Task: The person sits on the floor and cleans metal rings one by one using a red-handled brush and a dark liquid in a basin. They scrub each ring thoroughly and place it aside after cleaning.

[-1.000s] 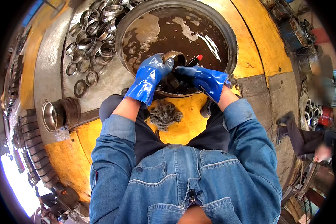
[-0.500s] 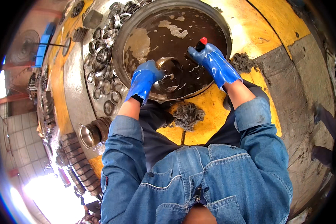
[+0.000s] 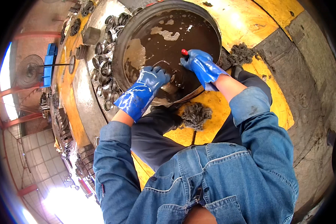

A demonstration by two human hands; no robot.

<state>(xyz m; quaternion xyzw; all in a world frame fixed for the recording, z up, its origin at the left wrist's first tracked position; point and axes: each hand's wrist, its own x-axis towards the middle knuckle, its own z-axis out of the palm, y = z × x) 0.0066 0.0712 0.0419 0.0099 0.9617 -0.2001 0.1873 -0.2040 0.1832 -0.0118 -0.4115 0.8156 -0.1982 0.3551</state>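
Observation:
A wide round tub (image 3: 119, 48) of dark, murky liquid stands between my knees. My left hand (image 3: 153, 78), in a long blue rubber glove, is closed at the left edge of a metal ring (image 3: 170, 88), which sits mostly under the liquid and shows only dimly. Across from it, my right hand (image 3: 198, 61), gloved the same way, is wrapped round a tool with a red-tipped black handle (image 3: 184, 52). The tool's working end is hidden by the glove and the dark liquid, so its kind does not show.
Many shiny metal rings (image 3: 106, 67) lie left of the tub. A grey clump of metal shavings (image 3: 196, 116) rests on the yellow floor before me, another clump (image 3: 241, 54) right of the tub. Far left are a fan (image 3: 28, 71) and a blue box (image 3: 49, 65).
My right hand has moved left and down with the tool, closer to my left hand. The metal ring has sunk lower into the liquid. My view has shifted slightly.

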